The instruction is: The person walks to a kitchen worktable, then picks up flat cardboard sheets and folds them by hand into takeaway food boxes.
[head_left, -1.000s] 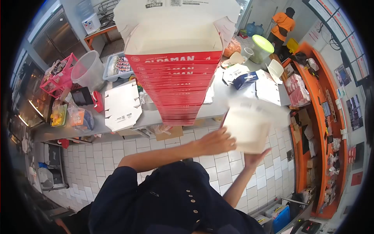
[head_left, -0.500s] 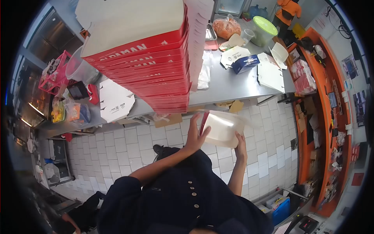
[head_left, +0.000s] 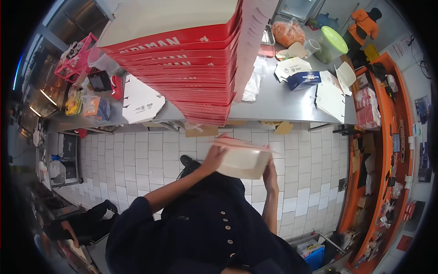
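Observation:
Between my two hands is a cardboard food box (head_left: 242,163), held over the floor in front of my body. Its white inside faces me, and a blurred red side shows along its far edge. My left hand (head_left: 213,159) is closed on the left wall of the box. On the opposite side my right hand (head_left: 270,176) grips the right wall, with its fingertips partly hidden. Just beyond the box rises a tall stack of nested red boxes (head_left: 200,68) with white lettering, standing at the counter edge.
The steel counter (head_left: 283,104) carries flat white box blanks (head_left: 140,101), a blue box (head_left: 305,80) and a green-lidded tub (head_left: 332,44). Orange shelves (head_left: 388,150) line the right. A person in dark clothes (head_left: 86,223) is at lower left, another in orange (head_left: 363,23) at the back.
The box has moved left and slightly toward me with both hands, and it has tilted so its red far side shows. The view has shifted, so the counter things appear further right.

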### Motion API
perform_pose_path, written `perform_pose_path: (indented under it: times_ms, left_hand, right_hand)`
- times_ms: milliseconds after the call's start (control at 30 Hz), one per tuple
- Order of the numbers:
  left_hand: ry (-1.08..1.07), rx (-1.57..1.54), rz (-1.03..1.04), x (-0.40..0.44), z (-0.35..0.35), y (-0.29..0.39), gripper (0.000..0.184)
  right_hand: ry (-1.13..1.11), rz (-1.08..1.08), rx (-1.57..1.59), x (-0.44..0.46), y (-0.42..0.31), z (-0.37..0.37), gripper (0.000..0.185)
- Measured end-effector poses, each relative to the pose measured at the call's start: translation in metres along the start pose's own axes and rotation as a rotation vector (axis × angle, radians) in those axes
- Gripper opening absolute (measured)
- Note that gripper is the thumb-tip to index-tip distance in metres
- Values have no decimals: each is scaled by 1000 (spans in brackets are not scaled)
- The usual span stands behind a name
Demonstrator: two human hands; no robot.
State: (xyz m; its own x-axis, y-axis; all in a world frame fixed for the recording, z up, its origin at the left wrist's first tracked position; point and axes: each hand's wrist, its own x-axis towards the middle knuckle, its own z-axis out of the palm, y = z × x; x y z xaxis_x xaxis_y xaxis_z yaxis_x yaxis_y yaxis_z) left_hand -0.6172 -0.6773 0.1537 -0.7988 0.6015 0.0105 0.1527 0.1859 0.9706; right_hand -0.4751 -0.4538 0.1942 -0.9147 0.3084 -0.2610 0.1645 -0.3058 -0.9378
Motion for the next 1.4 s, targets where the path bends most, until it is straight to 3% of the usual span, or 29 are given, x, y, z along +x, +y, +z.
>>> perform_pose_path:
  times_ms: [67, 133, 200, 267, 367, 400, 467, 533, 633, 667, 733, 767, 900, 967, 1067, 1167, 1200, 1400]
  left_hand:
    - [77, -260, -78, -33, -46, -18, 58]
    - [120, -150, -90, -56, -99, 3, 60]
    - [302, -334, -131, -76, -144, 2, 54]
    - [306, -367, -298, -91, -202, -16, 58]
    - [239, -200, -305, -83, -276, -57, 52]
    - [384, -542, -192, -71, -271, -37, 48]
    - [315, -1174, -79, -40, -265, -11, 48]
    - [224, -1353, -30, -12, -266, 2, 47]
    - [188, -1223, -59, 37, -273, -3, 47]
    - [180, -1177, -80, 54, -274, -7, 47]
    - [149, -1110, -130, 79, -272, -18, 46]
    - [133, -1083, -160, 87, -269, -24, 46]
    - [71, -1022, -274, 102, -259, -55, 46]
    - [44, -1016, -321, 101, -253, -65, 45]
    - [0, -1007, -371, 101, -246, -71, 45]
    - [-30, -1009, -410, 98, -231, -70, 45]
    - [-43, -1008, -423, 99, -223, -68, 44]
    - [-109, -1021, -450, 110, -168, -54, 44]
  right_hand:
    - [-186, -2, -34, 2, 11, 2, 69]
    - [-216, -98, -60, 30, 19, 12, 67]
    - [-41, 28, -77, 59, 25, 23, 63]
    - [4, 28, -52, 92, 31, 39, 61]
    - [79, -2, -10, 136, 28, 74, 57]
    - [123, -28, 19, 146, 27, 87, 55]
    - [190, -52, 34, 163, 22, 108, 55]
    - [264, -74, 41, 182, 28, 118, 55]
    - [346, 170, 28, 216, 48, 127, 71]
    - [360, 152, 33, 221, 50, 128, 71]
    - [400, 323, 228, 225, 43, 137, 80]
    - [364, 307, 309, 231, 49, 137, 89]
    - [243, 261, 245, 225, 50, 145, 88]
    - [212, 208, 281, 236, 78, 141, 61]
    - [291, 324, 189, 230, 75, 135, 50]
    - [193, 198, 198, 229, 111, 106, 50]
    - [72, 110, -63, 232, 138, 77, 53]
    - [283, 115, 185, 184, 79, 17, 60]
